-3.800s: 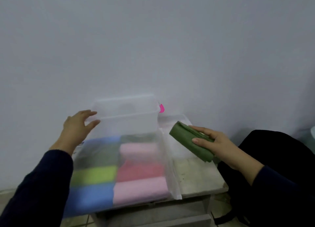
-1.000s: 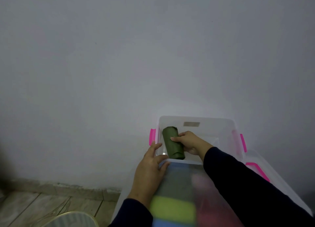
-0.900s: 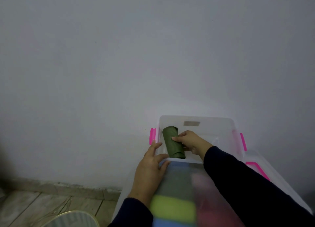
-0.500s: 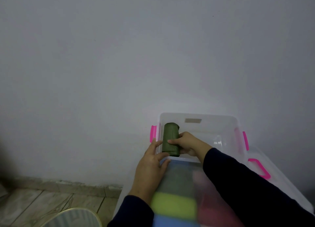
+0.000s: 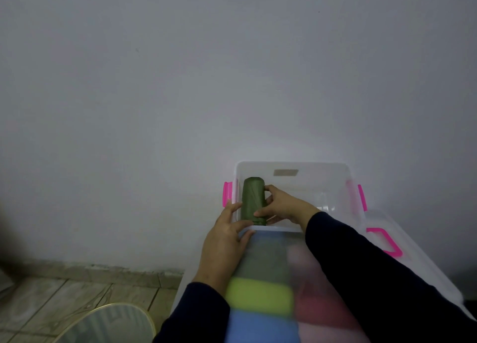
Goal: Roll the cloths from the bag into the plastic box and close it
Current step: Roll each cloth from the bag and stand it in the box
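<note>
Cloths sit rolled inside the clear plastic box (image 5: 335,172), seen blurred through a translucent sheet that covers the near part of it: a dark green roll, a lime roll (image 5: 258,295) and a blue roll (image 5: 260,327) down the left column, pinkish and red rolls (image 5: 317,306) down the right column, partly hidden by your right sleeve (image 5: 374,273).

Far end of the box is uncovered. Your right hand (image 5: 282,207) holds a dark green rolled cloth (image 5: 251,201) there, thumb curled over its near end and fingers round its right side. Roll lies lengthwise, pointing toward the far wall of the box, hard against the left wall in the far left corner.

Your left hand (image 5: 224,242) rests on the near left part of the box, fingers fairly straight and spread, tips reaching the left rim and the far edge of the translucent sheet, just beside the roll's near end. It grips nothing.

Pink latches (image 5: 227,194) show on the left and right rims. A clear lid with a pink handle (image 5: 384,242) lies to the right of the box, touching its side.

Box stands close to a plain grey wall (image 5: 180,84). Tiled floor (image 5: 51,296) lower left, with a round gold-rimmed object (image 5: 108,324) on it; what it is, cannot tell.
</note>
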